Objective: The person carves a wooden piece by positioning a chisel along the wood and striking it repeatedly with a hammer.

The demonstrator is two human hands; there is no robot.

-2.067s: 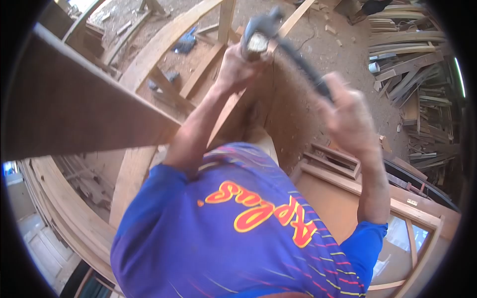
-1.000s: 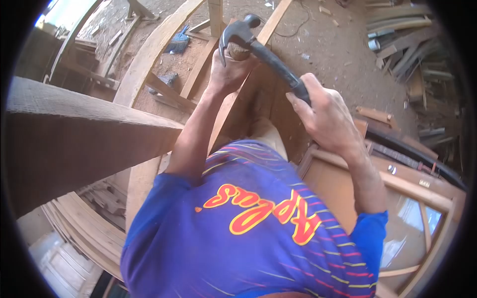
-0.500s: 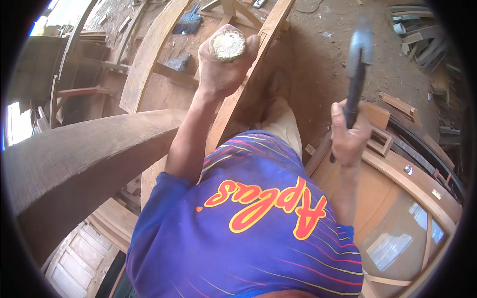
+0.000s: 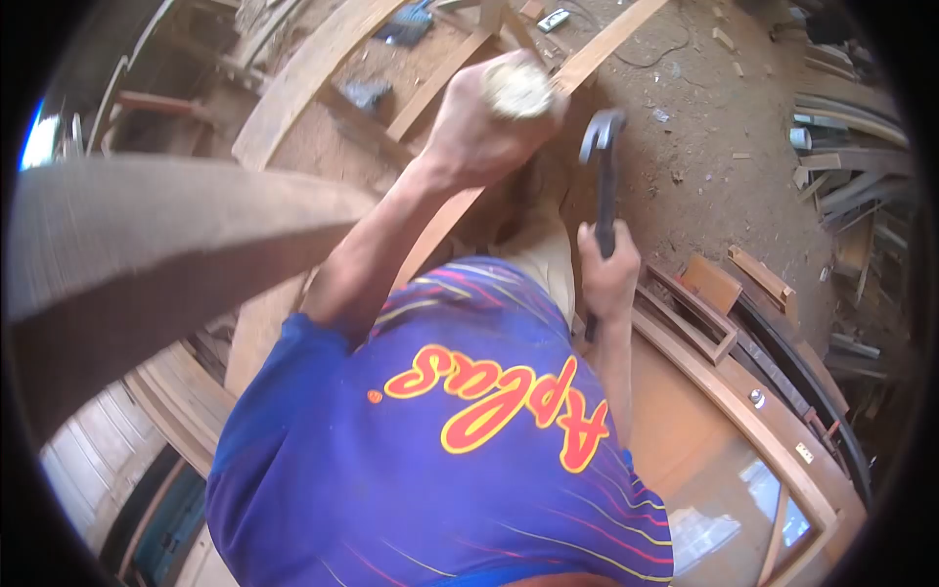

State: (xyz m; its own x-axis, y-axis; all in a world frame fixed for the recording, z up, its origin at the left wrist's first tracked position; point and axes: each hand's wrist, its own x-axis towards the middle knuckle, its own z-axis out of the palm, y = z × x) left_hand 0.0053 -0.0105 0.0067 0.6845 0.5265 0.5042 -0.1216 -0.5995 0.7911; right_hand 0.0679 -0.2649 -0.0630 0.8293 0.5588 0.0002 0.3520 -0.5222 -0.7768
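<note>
My left hand (image 4: 474,132) is wrapped round an upright chisel, whose round, pale, battered handle end (image 4: 520,91) faces up at me. Its blade is hidden beneath the fist. Under that hand runs a long light-brown timber (image 4: 608,44). To the right, my right hand (image 4: 610,274) grips the dark handle of a claw hammer (image 4: 605,181). The metal head is raised, to the right of the chisel and apart from it.
A thick wooden beam (image 4: 176,210) juts in from the left. Wide planks (image 4: 303,83) lie beyond it. At lower right rests a wooden-framed panel (image 4: 685,411). Scrap timber (image 4: 861,186) is piled at far right, and a blue brush (image 4: 406,24) lies on the dirt floor.
The hammer has swung left, closer to my left hand, and is less blurred. My left hand, still round the chisel, appears further right as the view shifts.
</note>
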